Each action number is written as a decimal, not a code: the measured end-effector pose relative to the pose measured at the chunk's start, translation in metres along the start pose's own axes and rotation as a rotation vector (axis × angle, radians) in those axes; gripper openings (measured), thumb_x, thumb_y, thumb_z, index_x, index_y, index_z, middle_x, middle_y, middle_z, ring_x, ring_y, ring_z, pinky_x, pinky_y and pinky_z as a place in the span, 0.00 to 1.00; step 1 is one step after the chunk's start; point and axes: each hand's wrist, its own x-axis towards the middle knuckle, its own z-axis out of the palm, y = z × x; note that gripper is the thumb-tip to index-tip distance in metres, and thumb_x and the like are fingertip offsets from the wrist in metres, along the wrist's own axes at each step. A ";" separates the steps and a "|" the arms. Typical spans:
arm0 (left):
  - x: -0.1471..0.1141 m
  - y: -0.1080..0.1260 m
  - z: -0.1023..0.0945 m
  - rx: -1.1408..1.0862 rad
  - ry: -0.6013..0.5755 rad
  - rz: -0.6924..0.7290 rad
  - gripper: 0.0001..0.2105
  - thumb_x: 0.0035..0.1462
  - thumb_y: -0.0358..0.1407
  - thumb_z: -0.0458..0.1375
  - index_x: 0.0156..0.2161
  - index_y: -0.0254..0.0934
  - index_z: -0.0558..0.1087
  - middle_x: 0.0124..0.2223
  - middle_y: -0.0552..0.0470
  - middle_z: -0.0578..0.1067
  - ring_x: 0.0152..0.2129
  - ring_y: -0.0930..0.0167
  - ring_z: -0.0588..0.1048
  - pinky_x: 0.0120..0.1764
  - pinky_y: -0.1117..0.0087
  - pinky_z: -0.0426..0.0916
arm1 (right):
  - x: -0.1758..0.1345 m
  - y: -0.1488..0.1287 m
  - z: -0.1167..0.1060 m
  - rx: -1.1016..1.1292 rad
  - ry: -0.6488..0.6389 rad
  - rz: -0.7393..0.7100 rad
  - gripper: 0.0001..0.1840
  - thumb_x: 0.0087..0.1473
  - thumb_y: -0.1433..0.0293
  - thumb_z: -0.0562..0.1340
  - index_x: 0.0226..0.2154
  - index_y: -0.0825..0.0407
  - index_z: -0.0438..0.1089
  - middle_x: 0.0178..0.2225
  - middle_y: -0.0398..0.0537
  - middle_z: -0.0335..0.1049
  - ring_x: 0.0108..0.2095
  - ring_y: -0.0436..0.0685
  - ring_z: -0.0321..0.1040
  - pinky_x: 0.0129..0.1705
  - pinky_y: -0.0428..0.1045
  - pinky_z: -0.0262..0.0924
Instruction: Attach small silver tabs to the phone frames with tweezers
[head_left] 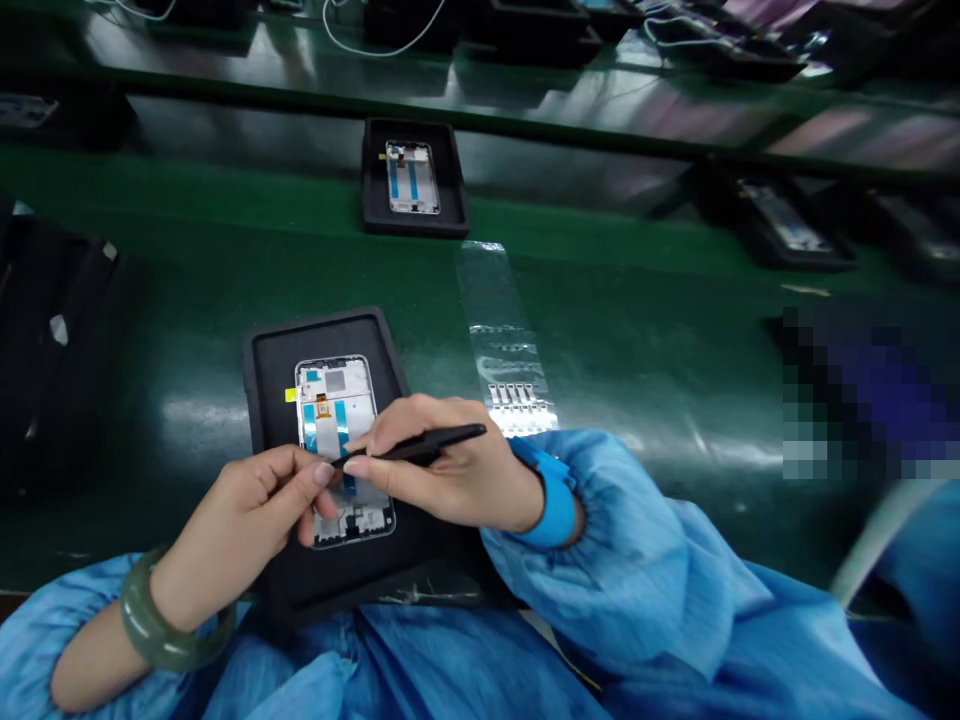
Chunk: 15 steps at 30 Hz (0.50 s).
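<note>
A phone frame [362,410] with blue strips and a yellow tab lies in a black tray [270,350] in front of me. Over its lower half, my right hand [442,465] grips black tweezers [427,446], whose tips point left. My left hand [277,495] is closed in a pinch right at those tips. Whatever sits between its thumb and finger is too small to make out. The two hands hide part of the phone frame. Right of the tray lies a clear plastic sheet [499,300] with rows of small metal pieces [512,393] at its near end.
Further back, another black tray [375,215] holds a similar phone frame [421,180]. More trays, one of them blurred [799,255], stand at the right. Dark stacked trays [60,380] are at the left. A raised green shelf with white cables [382,50] runs along the back.
</note>
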 end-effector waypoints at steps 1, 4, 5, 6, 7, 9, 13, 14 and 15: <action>0.001 0.003 -0.005 -0.021 -0.039 -0.028 0.22 0.53 0.54 0.51 0.28 0.35 0.71 0.17 0.56 0.66 0.11 0.81 0.54 0.14 0.79 0.47 | 0.006 0.000 -0.001 0.019 -0.007 0.014 0.09 0.43 0.69 0.69 0.27 0.49 0.68 0.28 0.41 0.73 0.29 0.51 0.73 0.32 0.46 0.68; 0.007 0.008 -0.021 0.042 -0.016 0.025 0.24 0.55 0.56 0.47 0.35 0.36 0.73 0.22 0.52 0.71 0.11 0.78 0.57 0.13 0.76 0.50 | 0.026 0.007 -0.001 0.189 0.097 0.154 0.12 0.44 0.64 0.68 0.27 0.49 0.65 0.26 0.40 0.71 0.26 0.51 0.73 0.28 0.45 0.69; 0.011 0.010 -0.026 0.134 0.072 0.104 0.24 0.55 0.55 0.47 0.39 0.37 0.73 0.25 0.51 0.73 0.13 0.77 0.61 0.14 0.75 0.54 | 0.033 0.012 0.000 0.254 0.147 0.205 0.14 0.44 0.63 0.68 0.27 0.49 0.63 0.24 0.39 0.70 0.25 0.51 0.73 0.27 0.45 0.69; 0.015 0.010 -0.032 0.260 0.188 0.208 0.23 0.56 0.54 0.47 0.43 0.38 0.71 0.30 0.49 0.75 0.16 0.75 0.66 0.17 0.73 0.59 | 0.040 0.018 0.001 0.308 0.191 0.248 0.15 0.43 0.62 0.68 0.27 0.49 0.61 0.22 0.38 0.69 0.24 0.51 0.73 0.27 0.45 0.70; 0.021 0.010 -0.037 0.411 0.308 0.331 0.21 0.56 0.52 0.49 0.45 0.39 0.70 0.36 0.48 0.75 0.21 0.72 0.70 0.21 0.71 0.64 | 0.046 0.025 0.002 0.345 0.229 0.280 0.17 0.42 0.61 0.68 0.27 0.49 0.60 0.21 0.37 0.68 0.24 0.51 0.73 0.26 0.45 0.70; 0.035 0.009 -0.046 0.714 0.466 0.590 0.18 0.56 0.48 0.52 0.47 0.39 0.68 0.45 0.47 0.73 0.37 0.66 0.73 0.36 0.65 0.69 | 0.056 0.038 0.003 0.374 0.272 0.323 0.20 0.40 0.59 0.69 0.27 0.50 0.59 0.20 0.36 0.67 0.24 0.51 0.73 0.26 0.45 0.70; 0.059 0.001 -0.054 1.013 0.356 0.874 0.14 0.58 0.42 0.53 0.46 0.39 0.67 0.51 0.47 0.70 0.51 0.61 0.66 0.50 0.55 0.61 | 0.061 0.051 0.005 0.354 0.276 0.344 0.21 0.38 0.57 0.69 0.27 0.51 0.60 0.20 0.36 0.66 0.23 0.50 0.73 0.25 0.44 0.69; 0.062 -0.001 -0.053 1.024 0.335 0.887 0.13 0.58 0.42 0.53 0.46 0.39 0.67 0.51 0.47 0.71 0.51 0.62 0.67 0.50 0.55 0.60 | 0.060 0.051 0.005 0.338 0.270 0.345 0.21 0.39 0.58 0.69 0.27 0.51 0.60 0.20 0.36 0.66 0.23 0.50 0.73 0.25 0.44 0.69; 0.063 -0.003 -0.053 1.023 0.331 0.891 0.13 0.58 0.42 0.53 0.45 0.40 0.67 0.50 0.47 0.71 0.50 0.62 0.67 0.50 0.55 0.60 | 0.058 0.051 0.004 0.320 0.264 0.347 0.20 0.39 0.58 0.69 0.27 0.51 0.61 0.20 0.36 0.66 0.23 0.49 0.72 0.25 0.43 0.68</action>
